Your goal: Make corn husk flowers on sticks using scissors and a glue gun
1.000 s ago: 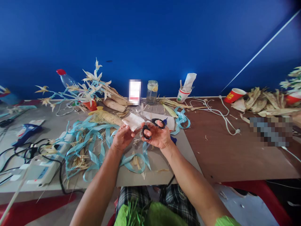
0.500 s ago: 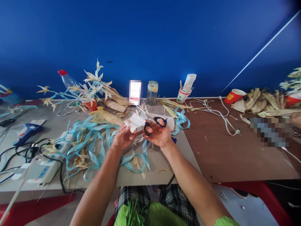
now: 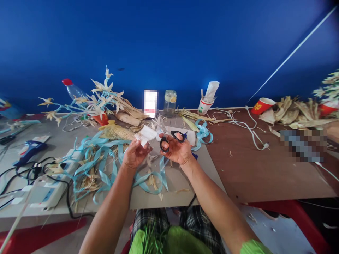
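My left hand (image 3: 136, 153) pinches a pale, thin white piece (image 3: 146, 134), which may be corn husk or paper. In my right hand (image 3: 180, 151) are scissors with black handles (image 3: 164, 144), thumb and a finger through the loops. Their blades point away from me, partly hidden around the white piece, and I cannot tell whether they touch it. Light-blue ribbon (image 3: 108, 176) lies tangled with husk scraps left of and below my hands. A bundle of pale fibrous husk (image 3: 116, 132) rests just beyond my left hand.
A blue glue gun (image 3: 30, 151) and a white power strip (image 3: 57, 190) with black cables lie left. Husk flowers (image 3: 102, 88) stand in a red cup. Along the back are a glass jar (image 3: 170, 103) and paper cup (image 3: 205, 106). Another person's hand (image 3: 333, 131) shows far right.
My left hand, with the white piece, has moved slightly left, away from the scissors. The right hand keeps hold of the scissors. The whole view has shifted a little.
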`<state>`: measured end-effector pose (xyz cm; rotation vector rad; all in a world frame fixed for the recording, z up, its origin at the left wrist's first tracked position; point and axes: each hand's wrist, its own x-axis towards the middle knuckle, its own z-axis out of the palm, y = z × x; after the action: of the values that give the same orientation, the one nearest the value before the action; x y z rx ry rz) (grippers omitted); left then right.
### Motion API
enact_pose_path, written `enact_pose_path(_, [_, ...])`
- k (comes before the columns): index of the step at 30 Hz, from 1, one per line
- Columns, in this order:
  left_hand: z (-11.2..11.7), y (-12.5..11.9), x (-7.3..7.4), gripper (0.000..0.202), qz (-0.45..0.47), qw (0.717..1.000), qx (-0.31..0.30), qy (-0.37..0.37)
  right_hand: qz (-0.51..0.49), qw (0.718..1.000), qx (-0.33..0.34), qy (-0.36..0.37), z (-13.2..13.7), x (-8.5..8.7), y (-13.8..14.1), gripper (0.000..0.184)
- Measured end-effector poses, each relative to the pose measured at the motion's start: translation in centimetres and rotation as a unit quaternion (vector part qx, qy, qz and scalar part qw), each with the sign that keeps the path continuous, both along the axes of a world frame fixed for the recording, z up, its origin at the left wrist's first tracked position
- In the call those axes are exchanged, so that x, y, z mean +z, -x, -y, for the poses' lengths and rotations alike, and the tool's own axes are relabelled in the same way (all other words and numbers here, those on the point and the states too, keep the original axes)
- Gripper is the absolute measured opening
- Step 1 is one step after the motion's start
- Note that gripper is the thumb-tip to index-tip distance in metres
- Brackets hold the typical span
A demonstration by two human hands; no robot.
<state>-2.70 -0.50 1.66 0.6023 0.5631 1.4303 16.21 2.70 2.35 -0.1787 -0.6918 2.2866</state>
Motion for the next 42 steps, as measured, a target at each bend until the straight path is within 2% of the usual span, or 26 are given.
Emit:
enact_pose_path(3, [-0.5, 1.2, 0.1, 0.02, 0.034, 0.997, 0.07, 0.002, 0.022, 0.998, -0.063, -0.013, -0.5, 0.5, -0.6, 0.048])
enact_pose_path(6, [-1.0, 2.2, 0.2, 0.017, 0.027, 0.992, 0.118, 0.018, 0.029, 0.988, -0.146, -0.029, -0.9, 1.0, -1.4, 0.041])
enact_pose_path(9, [-1.3, 2.5, -0.1, 0.016, -0.02, 0.989, 0.137, 0.051, 0.041, 0.979, -0.195, -0.049, -1.1, 1.1, -1.7, 0.035])
enact_pose_path(12, [-1.5, 2.0, -0.4, 0.017, -0.098, 0.979, 0.165, 0.072, 0.087, 0.972, -0.2, -0.086, -1.1, 0.9, -1.6, 0.039])
enact_pose_path(15, [-1.5, 1.5, -0.7, 0.019, -0.175, 0.963, 0.194, 0.066, 0.158, 0.944, -0.247, -0.148, -1.1, 0.4, -1.1, 0.042])
enact_pose_path(17, [-1.6, 1.4, -0.8, 0.02, -0.203, 0.957, 0.196, 0.06, 0.204, 0.9, -0.334, -0.189, -1.1, 0.0, -0.9, 0.042])
enact_pose_path(18, [-1.6, 1.5, -0.8, 0.021, -0.209, 0.957, 0.193, 0.059, 0.227, 0.87, -0.386, -0.207, -1.2, -0.2, -0.9, 0.043])
enact_pose_path(20, [-1.6, 1.5, -1.0, 0.022, -0.214, 0.957, 0.189, 0.056, 0.291, 0.789, -0.486, -0.236, -1.2, -0.4, -0.9, 0.048])
enact_pose_path(23, [-1.7, 1.5, -1.3, 0.024, -0.237, 0.951, 0.187, 0.07, 0.393, 0.639, -0.609, -0.257, -1.1, -0.5, -1.2, 0.053])
enact_pose_path(24, [-1.7, 1.5, -1.4, 0.025, -0.254, 0.946, 0.184, 0.079, 0.412, 0.598, -0.637, -0.261, -1.1, -0.4, -1.4, 0.054])
enact_pose_path(25, [-1.7, 1.5, -1.6, 0.026, -0.273, 0.941, 0.177, 0.088, 0.421, 0.568, -0.657, -0.262, -1.1, -0.3, -1.6, 0.055])
enact_pose_path(26, [-1.7, 1.5, -1.7, 0.027, -0.294, 0.936, 0.169, 0.094, 0.423, 0.552, -0.669, -0.262, -1.2, -0.2, -1.9, 0.056])
enact_pose_path(27, [-1.7, 1.4, -1.7, 0.028, -0.311, 0.931, 0.162, 0.097, 0.419, 0.551, -0.673, -0.26, -1.3, -0.1, -2.1, 0.057])
enact_pose_path(28, [-1.7, 1.4, -1.8, 0.028, -0.326, 0.927, 0.16, 0.094, 0.409, 0.568, -0.666, -0.257, -1.4, 0.0, -2.3, 0.057])
enact_pose_path(29, [-1.7, 1.3, -1.8, 0.028, -0.335, 0.924, 0.165, 0.084, 0.393, 0.603, -0.645, -0.255, -1.5, 0.1, -2.4, 0.055])
enact_pose_path(31, [-1.6, 1.2, -1.5, 0.025, -0.322, 0.925, 0.193, 0.052, 0.345, 0.716, -0.55, -0.257, -1.6, 0.1, -2.3, 0.05])
enact_pose_path(33, [-1.5, 1.1, -1.1, 0.02, -0.266, 0.939, 0.216, 0.015, 0.291, 0.828, -0.401, -0.263, -1.3, 0.2, -1.8, 0.047])
enact_pose_path(34, [-1.4, 1.0, -0.8, 0.019, -0.225, 0.95, 0.216, 0.002, 0.273, 0.863, -0.328, -0.27, -1.0, 0.2, -1.4, 0.049])
enact_pose_path(35, [-1.3, 1.0, -0.5, 0.017, -0.188, 0.96, 0.209, -0.007, 0.259, 0.886, -0.262, -0.283, -0.6, 0.3, -1.1, 0.052])
enact_pose_path(36, [-1.2, 1.0, -0.2, 0.017, -0.156, 0.966, 0.203, -0.017, 0.247, 0.9, -0.202, -0.296, -0.3, 0.5, -0.8, 0.054])
enact_pose_path(38, [-1.0, 1.1, 0.3, 0.016, -0.108, 0.974, 0.197, -0.028, 0.233, 0.912, -0.131, -0.313, 0.4, 0.8, -0.5, 0.057])
enact_pose_path(42, [-0.6, 1.4, 0.9, 0.019, -0.067, 0.976, 0.203, -0.03, 0.249, 0.908, -0.092, -0.324, 0.7, 1.2, -0.8, 0.059])
